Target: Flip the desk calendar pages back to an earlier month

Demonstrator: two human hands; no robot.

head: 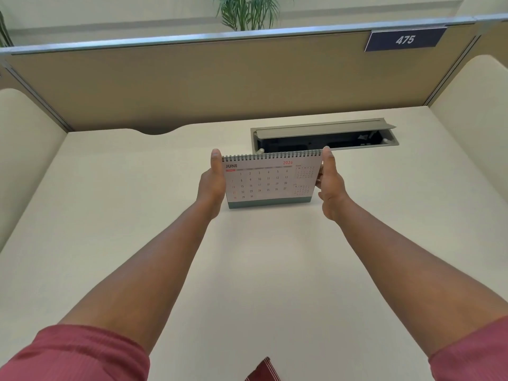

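Red sleeves (74, 356) are framing bare forearms reaching toward 12 o'clock. Both hands are gripping the desk calendar (268, 180), showing June 2026, standing on the tabletop (115, 215): left hand (213, 182) at 9 o'clock, right hand (330, 182) at 3 o'clock, fingers wrapping behind its edges.

Office cubicle: partition (192, 78), numbered plate (405, 39)

- The desk calendar (270, 178) shows "JUNE" in dark letters at the top left of its page, and "2026" in red at the top right.
- The same page has a grid of day numbers, 1 to 30.
- The dark blue sign (405, 39) on the partition reads "475" in white.
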